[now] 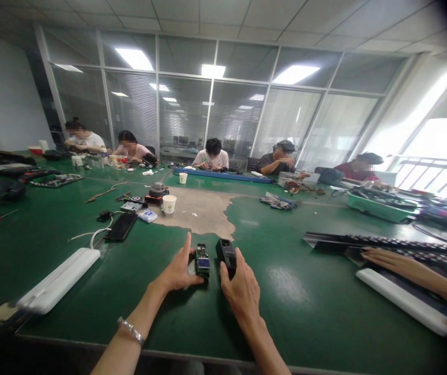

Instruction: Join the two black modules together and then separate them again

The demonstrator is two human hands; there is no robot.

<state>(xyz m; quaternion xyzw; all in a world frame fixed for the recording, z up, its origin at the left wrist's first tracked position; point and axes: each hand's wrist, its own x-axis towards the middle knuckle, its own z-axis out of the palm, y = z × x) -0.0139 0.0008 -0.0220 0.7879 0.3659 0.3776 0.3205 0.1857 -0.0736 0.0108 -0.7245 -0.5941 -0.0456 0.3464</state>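
My left hand (177, 271) rests on the green table (90, 291), index finger stretched forward, thumb touching a small green circuit board with a blue screen (202, 260). My right hand (241, 289) lies just right of it, fingers curled round a small black case (226, 254) that stands on the table. The board and the case sit side by side, a narrow gap between them.
A white oblong casing (57, 281) lies left, a black phone (121, 227) and paper cup (169, 203) beyond. A torn patch (203, 213) shows in the table cover. At right, another person's hand (387, 259) rests by dark keyboard parts (383, 245). Several people work at the far side.
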